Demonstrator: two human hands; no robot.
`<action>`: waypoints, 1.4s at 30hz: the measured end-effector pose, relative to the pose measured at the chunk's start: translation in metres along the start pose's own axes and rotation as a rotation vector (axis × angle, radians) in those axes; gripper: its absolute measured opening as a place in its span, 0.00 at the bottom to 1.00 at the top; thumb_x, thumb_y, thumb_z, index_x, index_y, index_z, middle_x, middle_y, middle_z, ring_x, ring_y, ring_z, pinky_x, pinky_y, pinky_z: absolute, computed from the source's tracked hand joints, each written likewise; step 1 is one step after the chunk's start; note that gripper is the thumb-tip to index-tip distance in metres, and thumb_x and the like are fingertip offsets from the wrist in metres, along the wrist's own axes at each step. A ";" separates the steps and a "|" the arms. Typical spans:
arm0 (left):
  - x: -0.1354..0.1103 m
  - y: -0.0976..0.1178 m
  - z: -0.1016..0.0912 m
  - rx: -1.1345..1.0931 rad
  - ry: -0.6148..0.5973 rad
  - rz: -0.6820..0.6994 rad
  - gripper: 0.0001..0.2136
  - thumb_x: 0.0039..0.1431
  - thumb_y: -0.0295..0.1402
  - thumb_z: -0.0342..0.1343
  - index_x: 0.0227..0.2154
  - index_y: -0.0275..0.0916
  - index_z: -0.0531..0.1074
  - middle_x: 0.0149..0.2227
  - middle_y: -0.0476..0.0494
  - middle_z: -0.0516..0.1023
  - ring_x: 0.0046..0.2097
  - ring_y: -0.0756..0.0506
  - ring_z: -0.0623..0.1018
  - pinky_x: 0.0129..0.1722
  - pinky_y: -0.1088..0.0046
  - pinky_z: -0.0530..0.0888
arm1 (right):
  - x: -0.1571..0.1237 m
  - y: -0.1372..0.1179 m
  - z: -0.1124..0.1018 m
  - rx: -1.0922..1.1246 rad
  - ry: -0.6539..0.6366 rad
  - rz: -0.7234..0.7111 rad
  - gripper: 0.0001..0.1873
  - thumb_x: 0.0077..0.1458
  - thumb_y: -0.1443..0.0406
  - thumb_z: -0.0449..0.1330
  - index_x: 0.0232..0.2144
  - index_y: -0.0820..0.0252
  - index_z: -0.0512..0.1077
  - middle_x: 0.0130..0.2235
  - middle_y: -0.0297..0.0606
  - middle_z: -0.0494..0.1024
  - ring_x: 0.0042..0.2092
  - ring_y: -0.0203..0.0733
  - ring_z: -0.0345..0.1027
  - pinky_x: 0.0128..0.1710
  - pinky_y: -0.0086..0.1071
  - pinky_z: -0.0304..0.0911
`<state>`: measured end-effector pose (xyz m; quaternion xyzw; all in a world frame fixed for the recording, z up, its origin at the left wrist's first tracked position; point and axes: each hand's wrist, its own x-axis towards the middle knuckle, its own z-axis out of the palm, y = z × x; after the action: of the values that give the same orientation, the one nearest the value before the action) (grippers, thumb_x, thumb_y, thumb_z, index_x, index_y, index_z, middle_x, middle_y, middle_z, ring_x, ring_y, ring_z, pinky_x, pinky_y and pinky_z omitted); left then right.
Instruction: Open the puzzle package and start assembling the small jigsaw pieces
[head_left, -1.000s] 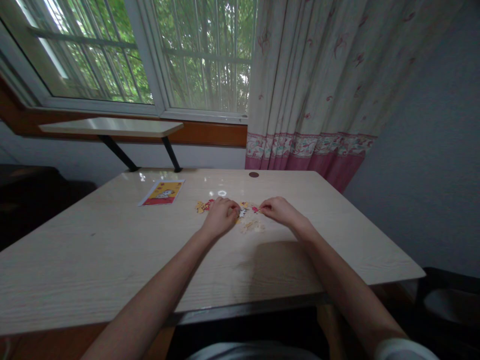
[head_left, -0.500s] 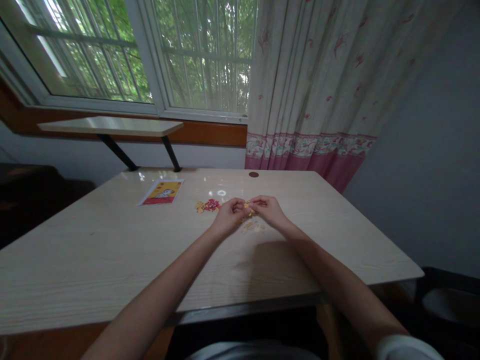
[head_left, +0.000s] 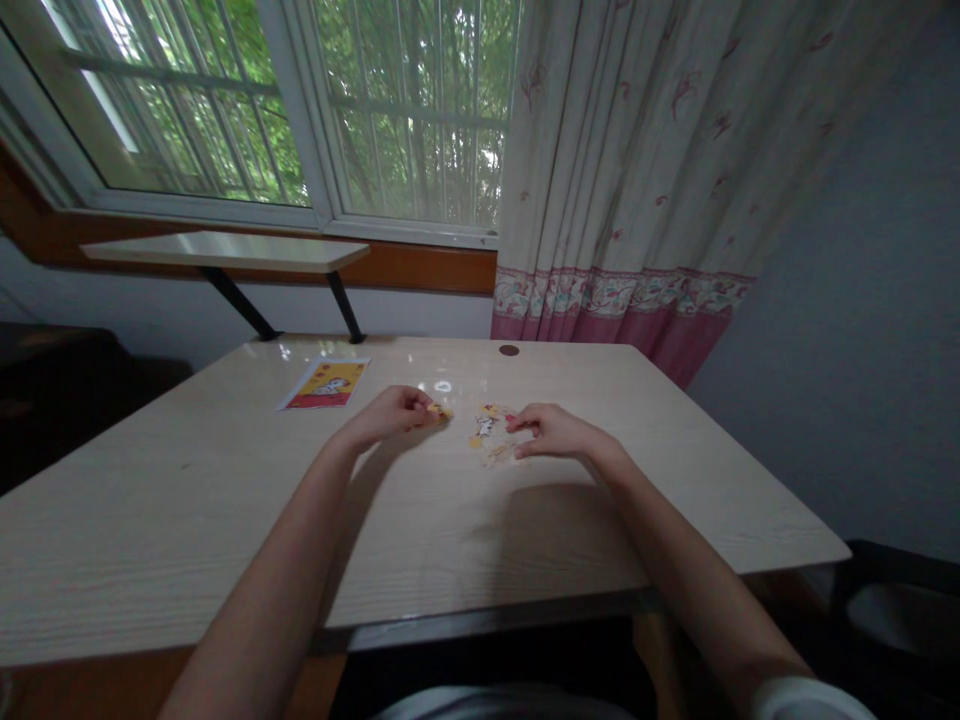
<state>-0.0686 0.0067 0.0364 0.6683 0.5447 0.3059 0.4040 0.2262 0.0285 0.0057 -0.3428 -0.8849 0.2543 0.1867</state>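
My left hand (head_left: 394, 412) is low over the table, its fingers curled and pinched at a yellow puzzle piece (head_left: 439, 411). The hand covers most of the heap of pieces there. My right hand (head_left: 553, 430) is to the right, thumb and fingers apart, beside a loose group of pieces. Its fingertips touch or hover just over a red puzzle piece (head_left: 512, 422); contact is hard to tell. Within that group lie a white piece with dark lines (head_left: 486, 427) and a yellow one (head_left: 475, 441). Several pale, plain pieces (head_left: 496, 456) lie nearer to me.
A yellow-and-red picture sheet (head_left: 326, 385) lies at the table's left rear. Behind it stands a raised shelf (head_left: 225, 250) on dark legs. A round brown disc (head_left: 509, 350) sits by the back edge of the pale wooden table (head_left: 420, 540). Beyond are a window and a curtain (head_left: 615, 290).
My hands were together over the right-hand group; now they are apart. The left has moved left onto the other heap. The right has shifted slightly right and its fingers have spread.
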 end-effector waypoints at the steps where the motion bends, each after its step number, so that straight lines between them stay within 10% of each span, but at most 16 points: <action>1: -0.004 -0.004 -0.012 0.042 -0.066 -0.053 0.11 0.37 0.39 0.61 0.20 0.36 0.70 0.18 0.52 0.67 0.21 0.52 0.64 0.21 0.77 0.57 | 0.000 -0.001 0.000 -0.032 -0.042 -0.012 0.27 0.39 0.56 0.69 0.42 0.62 0.75 0.40 0.42 0.75 0.35 0.38 0.66 0.34 0.29 0.61; 9: -0.003 -0.027 -0.039 0.479 0.007 -0.295 0.07 0.35 0.33 0.57 0.21 0.36 0.74 0.22 0.46 0.76 0.28 0.44 0.74 0.26 0.75 0.63 | 0.000 -0.004 0.003 -0.126 -0.140 -0.049 0.24 0.41 0.60 0.69 0.43 0.61 0.75 0.40 0.42 0.72 0.39 0.41 0.65 0.39 0.31 0.61; 19: 0.003 -0.037 -0.036 0.671 0.366 -0.160 0.12 0.49 0.37 0.55 0.34 0.37 0.75 0.34 0.37 0.78 0.37 0.39 0.75 0.34 0.68 0.65 | -0.002 -0.007 -0.005 -0.142 -0.058 0.080 0.14 0.49 0.64 0.60 0.39 0.62 0.78 0.33 0.38 0.78 0.30 0.36 0.67 0.31 0.26 0.59; 24: 0.002 -0.010 0.007 0.582 0.431 0.062 0.07 0.51 0.35 0.54 0.30 0.39 0.76 0.32 0.39 0.76 0.35 0.40 0.73 0.33 0.69 0.62 | -0.001 0.001 -0.001 -0.096 0.050 0.087 0.14 0.52 0.70 0.54 0.38 0.62 0.78 0.34 0.40 0.80 0.32 0.37 0.70 0.34 0.28 0.60; 30: 0.001 0.010 0.082 0.364 0.220 0.392 0.07 0.50 0.30 0.53 0.28 0.40 0.76 0.28 0.43 0.76 0.29 0.46 0.71 0.29 0.73 0.61 | 0.004 0.008 0.006 0.154 0.140 0.096 0.12 0.53 0.65 0.57 0.37 0.63 0.77 0.35 0.41 0.80 0.33 0.38 0.71 0.34 0.30 0.63; 42: 0.016 0.004 0.104 -0.312 0.195 0.173 0.08 0.43 0.35 0.59 0.25 0.34 0.73 0.23 0.46 0.74 0.24 0.50 0.69 0.26 0.75 0.64 | 0.021 -0.004 0.027 0.745 0.335 0.126 0.17 0.38 0.59 0.68 0.29 0.65 0.74 0.27 0.35 0.76 0.28 0.33 0.68 0.29 0.29 0.64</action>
<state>0.0250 0.0000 -0.0114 0.6090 0.4678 0.4833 0.4204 0.1965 0.0320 -0.0102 -0.3417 -0.6669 0.5090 0.4236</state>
